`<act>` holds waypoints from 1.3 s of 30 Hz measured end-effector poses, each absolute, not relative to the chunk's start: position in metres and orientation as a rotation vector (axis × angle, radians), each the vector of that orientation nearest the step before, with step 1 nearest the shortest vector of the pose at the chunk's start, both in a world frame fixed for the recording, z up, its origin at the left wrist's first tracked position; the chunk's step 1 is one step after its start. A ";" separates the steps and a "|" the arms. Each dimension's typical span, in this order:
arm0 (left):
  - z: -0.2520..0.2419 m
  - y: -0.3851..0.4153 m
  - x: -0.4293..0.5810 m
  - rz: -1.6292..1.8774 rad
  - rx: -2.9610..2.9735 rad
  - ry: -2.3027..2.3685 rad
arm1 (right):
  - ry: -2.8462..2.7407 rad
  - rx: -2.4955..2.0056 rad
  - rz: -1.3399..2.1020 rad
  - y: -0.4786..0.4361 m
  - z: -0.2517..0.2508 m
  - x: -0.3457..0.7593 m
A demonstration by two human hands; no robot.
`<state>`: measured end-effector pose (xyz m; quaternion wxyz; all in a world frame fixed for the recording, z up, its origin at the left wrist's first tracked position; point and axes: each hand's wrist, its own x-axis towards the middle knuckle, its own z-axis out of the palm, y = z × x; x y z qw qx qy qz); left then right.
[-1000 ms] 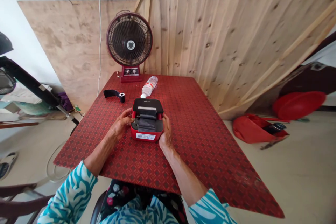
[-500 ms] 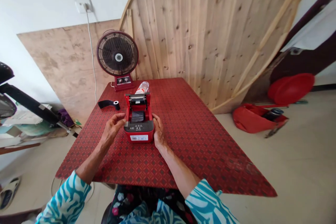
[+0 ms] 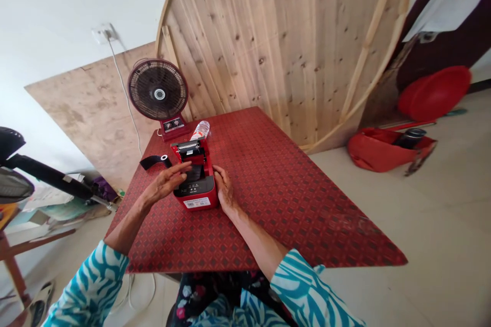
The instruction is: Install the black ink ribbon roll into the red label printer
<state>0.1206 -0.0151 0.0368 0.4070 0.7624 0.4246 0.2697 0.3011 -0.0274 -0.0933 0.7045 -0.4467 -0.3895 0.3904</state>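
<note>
Printer (image 3: 200, 185) with left hand (image 3: 163, 185) now over it, earlier alongside

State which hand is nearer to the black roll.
Left. The left hand is on the near side of the black roll, its fingers over the red device; the right hand is farther off, at the device's right side.
</note>
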 end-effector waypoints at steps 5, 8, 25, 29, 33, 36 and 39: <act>0.055 -0.021 0.147 0.753 2.052 0.981 | -0.873 -0.990 0.859 -0.028 -0.090 0.301; 0.066 -0.024 0.162 0.597 2.295 0.937 | -0.864 -0.996 0.864 -0.027 -0.091 0.300; 0.031 0.038 0.183 0.087 2.625 1.448 | -0.856 -0.989 0.868 -0.027 -0.087 0.301; 0.035 0.035 0.186 0.036 2.677 1.502 | -0.863 -0.982 0.872 -0.025 -0.088 0.302; 0.048 0.026 0.186 0.000 2.698 1.537 | -0.878 -0.990 0.859 -0.024 -0.091 0.302; 0.070 0.015 0.180 0.002 2.701 1.481 | -0.884 -0.993 0.845 -0.024 -0.091 0.303; 0.098 0.004 0.155 0.169 2.680 1.355 | -0.889 -0.997 0.874 -0.026 -0.090 0.305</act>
